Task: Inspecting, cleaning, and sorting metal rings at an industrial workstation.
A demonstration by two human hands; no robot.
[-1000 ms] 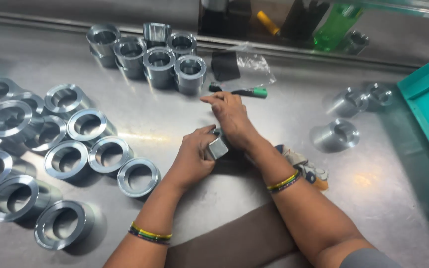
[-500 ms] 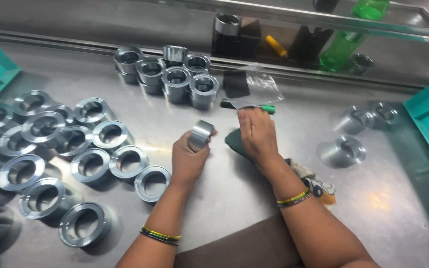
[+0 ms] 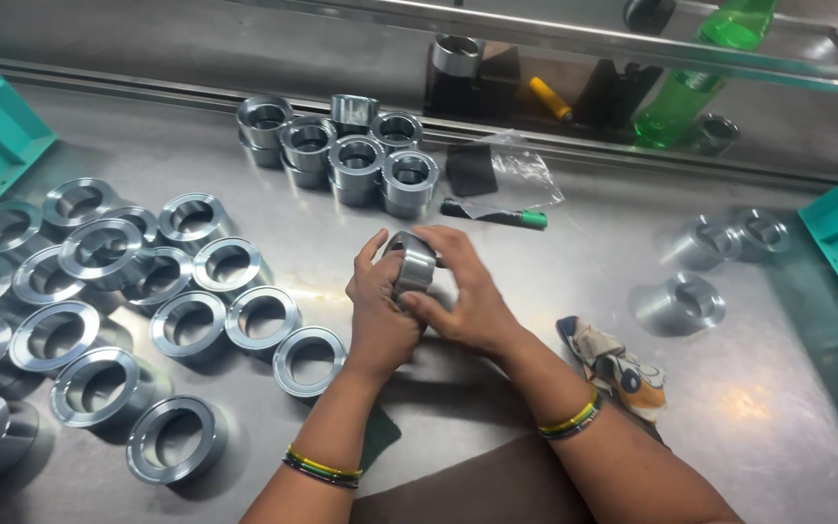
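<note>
We are holding a short steel sleeve [image 3: 411,262] between both hands above the steel table [image 3: 244,194]: our left hand [image 3: 378,311] is wrapping its near side, our right hand [image 3: 467,296] is closing fingers over its far side. It is gleaming, smooth-walled, tilted. Flat steel rings [image 3: 186,320] are lying left of the grip, stacked sleeves [image 3: 341,146] beyond it, a patterned cloth [image 3: 623,364] right.

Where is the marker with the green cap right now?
In the head view, the green-capped marker lies on the steel table just beyond the hands, under the clear plastic bag, right of the stacked metal sleeves.
</note>
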